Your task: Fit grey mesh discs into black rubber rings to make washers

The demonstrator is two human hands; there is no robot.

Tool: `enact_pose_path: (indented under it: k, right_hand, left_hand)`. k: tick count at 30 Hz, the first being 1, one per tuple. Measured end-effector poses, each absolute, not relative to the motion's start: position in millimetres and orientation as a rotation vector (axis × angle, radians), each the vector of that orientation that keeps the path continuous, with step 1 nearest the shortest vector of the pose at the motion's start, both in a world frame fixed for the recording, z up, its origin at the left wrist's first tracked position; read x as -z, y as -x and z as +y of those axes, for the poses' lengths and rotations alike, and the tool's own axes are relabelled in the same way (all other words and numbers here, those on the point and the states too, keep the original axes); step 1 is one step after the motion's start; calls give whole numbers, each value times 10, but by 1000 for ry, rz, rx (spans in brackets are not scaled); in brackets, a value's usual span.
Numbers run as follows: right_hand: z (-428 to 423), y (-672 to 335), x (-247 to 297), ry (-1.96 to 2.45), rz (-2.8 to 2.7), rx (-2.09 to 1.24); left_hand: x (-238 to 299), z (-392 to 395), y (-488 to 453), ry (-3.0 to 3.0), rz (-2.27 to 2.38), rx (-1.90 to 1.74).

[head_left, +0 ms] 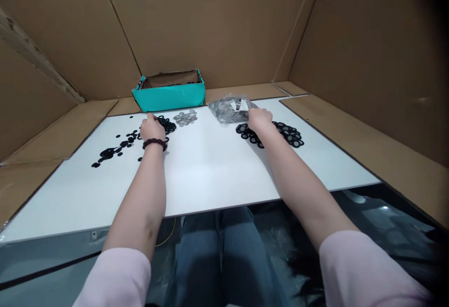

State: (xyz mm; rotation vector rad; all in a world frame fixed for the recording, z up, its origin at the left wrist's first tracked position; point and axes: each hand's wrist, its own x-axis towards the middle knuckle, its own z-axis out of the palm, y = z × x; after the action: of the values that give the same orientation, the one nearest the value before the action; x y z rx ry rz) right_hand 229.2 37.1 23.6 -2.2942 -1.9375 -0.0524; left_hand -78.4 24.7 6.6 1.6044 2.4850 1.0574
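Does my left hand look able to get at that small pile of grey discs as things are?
Probably yes: the grey discs lie in the open on the white table, close by your left hand; only a low heap of black rings seems to lie between.

White tabletop, flat, dark-edged. Clock positions from its centre, 12 at far edge. Small black discs strewn at 9 to 10, some overlapping. Black rings heaped at 11. Pale grey discs in loose cluster, just before 12. Clear bag of grey pieces at 1, lying flat. Grey-centred black circles spread at 2, many overlapping.
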Motion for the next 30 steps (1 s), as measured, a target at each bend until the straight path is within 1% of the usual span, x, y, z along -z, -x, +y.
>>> enact_pose_path:
  k: [4,10,12,17,20,23,26,28,30]
  right_hand:
    - [344,-2251,-245,2199,-1940,184]
    - [317,-2089,-192,1953,-2031,276]
    - [323,-2053,-163,1891,-2041,272]
    - [322,-1977,-150,1629,-1999,235]
    - [303,-1868,-98,1371,-2046,61]
    - [299,-1725,23,1208,-1995,-249]
    - [321,-1622,142,1133,-1905,-551]
    - [344,-1601,185,1124,-1877,-658]
    - [367,-1613,197,1138,-1845,-677]
  left_hand:
    - [-4,300,749,-1690,2384,-937]
    - [52,343,775,-1740,2362,-904]
    - [32,331,776,-1731,2383,-954]
    - [-50,342,637,-1767,2395,-1268]
    - [-57,336,378,-1948,2178,-1254]
    - [-17,264,53,-2140,1896,-1135]
    - [26,172,-178,-2236,1708,-1024]
    - [33,145,-224,-2232,1626,-943]
    - [20,158,-180,-2211,1593,-904]
